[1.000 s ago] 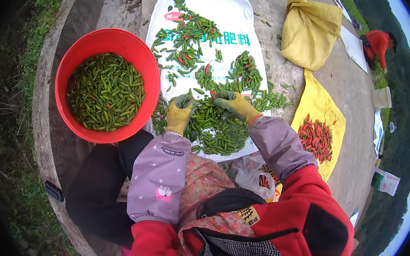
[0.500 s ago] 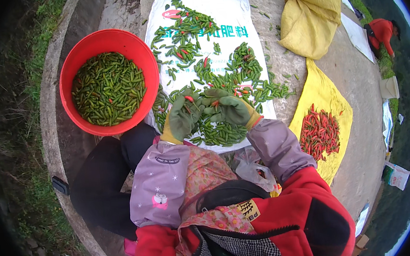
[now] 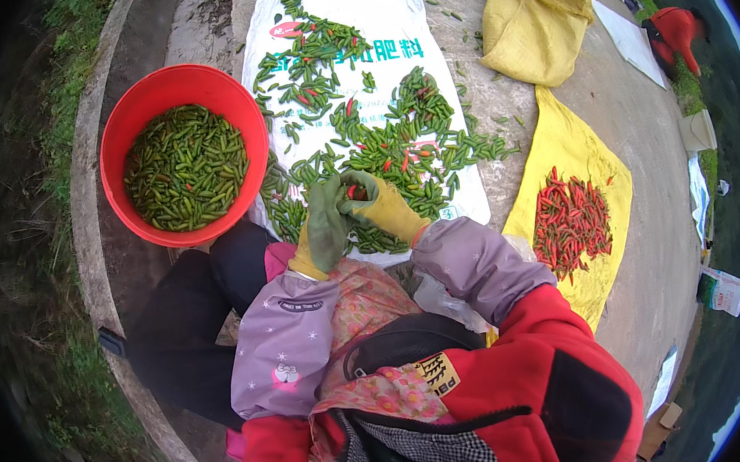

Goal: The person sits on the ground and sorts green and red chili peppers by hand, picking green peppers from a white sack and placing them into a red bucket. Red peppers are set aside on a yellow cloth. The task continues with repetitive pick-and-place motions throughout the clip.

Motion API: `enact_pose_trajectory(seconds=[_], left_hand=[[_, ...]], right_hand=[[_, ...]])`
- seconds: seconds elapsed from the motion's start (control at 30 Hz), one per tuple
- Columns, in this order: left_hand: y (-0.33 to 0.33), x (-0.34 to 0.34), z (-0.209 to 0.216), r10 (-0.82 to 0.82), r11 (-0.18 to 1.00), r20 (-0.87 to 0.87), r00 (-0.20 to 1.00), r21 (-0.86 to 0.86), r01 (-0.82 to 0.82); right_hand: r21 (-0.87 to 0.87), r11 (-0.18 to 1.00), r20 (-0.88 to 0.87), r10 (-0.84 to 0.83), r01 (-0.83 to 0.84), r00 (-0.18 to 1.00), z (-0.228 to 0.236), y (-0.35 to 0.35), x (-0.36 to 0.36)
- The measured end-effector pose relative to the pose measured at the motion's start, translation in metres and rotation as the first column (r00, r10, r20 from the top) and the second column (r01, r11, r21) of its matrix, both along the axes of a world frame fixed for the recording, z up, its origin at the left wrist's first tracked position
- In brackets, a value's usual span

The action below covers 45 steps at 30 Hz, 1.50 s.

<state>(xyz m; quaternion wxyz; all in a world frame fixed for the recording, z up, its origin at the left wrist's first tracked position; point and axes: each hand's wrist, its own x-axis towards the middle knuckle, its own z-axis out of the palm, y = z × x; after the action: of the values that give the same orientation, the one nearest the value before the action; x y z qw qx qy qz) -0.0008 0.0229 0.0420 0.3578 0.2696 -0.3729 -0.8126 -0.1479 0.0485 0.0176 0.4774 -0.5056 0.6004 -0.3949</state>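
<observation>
Both my hands wear green and yellow gloves and meet over the near edge of a white printed sack [image 3: 274,41] spread flat. My right hand [image 3: 383,208] curls round a few red chili peppers [image 3: 356,193], which show between its thumb and fingers. Against it, my left hand [image 3: 326,228] is closed, its back toward me; whatever lies in it is hidden. Green chili peppers [image 3: 380,146], with a few red ones among them, are strewn over the sack ahead of the hands and under them.
A red bucket [image 3: 260,144] with green chilies stands at the left. To the right, red chilies [image 3: 570,220] lie heaped on a yellow sack [image 3: 618,196]; a folded yellow sack [image 3: 536,18] is beyond. Concrete edging [image 3: 83,194] borders the left. Another person [image 3: 676,31] bends down far right.
My hands, apart with palms up before, have come together and shifted slightly left. The right hand has turned over and closed round the red chilies. The person far right has bent lower.
</observation>
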Motion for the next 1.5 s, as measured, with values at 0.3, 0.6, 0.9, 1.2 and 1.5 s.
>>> enact_pose_trajectory(seconds=[0.3, 0.6, 0.9, 1.2, 1.5], left_hand=[[0.024, -0.022, 0.001, -0.069, 0.991, -0.105, 0.992, 0.111, 0.081], [0.029, -0.018, -0.013, -0.083, 0.996, 0.221, 0.972, 0.059, 0.072], [0.016, -0.016, -0.050, 0.184, 0.937, 0.520, 0.834, -0.350, 0.012], [-0.006, -0.055, -0.054, 0.597, 0.207, 0.671, 0.440, -0.659, 0.723], [-0.021, -0.059, -0.058, 0.625, 0.328, 0.696, 0.354, -0.645, 0.690]], right_hand=[[0.255, 0.966, 0.472, -0.098, -0.030, 0.876, 0.108, 0.066, -0.116], [0.689, 0.705, -0.191, 0.401, -0.169, 0.896, 0.180, 0.172, -0.137], [0.270, 0.961, -0.244, 0.009, 0.059, 0.970, 0.112, 0.096, -0.149], [0.071, 0.967, -0.952, 0.138, -0.243, 0.274, -0.026, -0.004, -0.109], [0.052, 0.957, -0.955, 0.131, -0.285, 0.265, -0.025, 0.026, -0.109]])
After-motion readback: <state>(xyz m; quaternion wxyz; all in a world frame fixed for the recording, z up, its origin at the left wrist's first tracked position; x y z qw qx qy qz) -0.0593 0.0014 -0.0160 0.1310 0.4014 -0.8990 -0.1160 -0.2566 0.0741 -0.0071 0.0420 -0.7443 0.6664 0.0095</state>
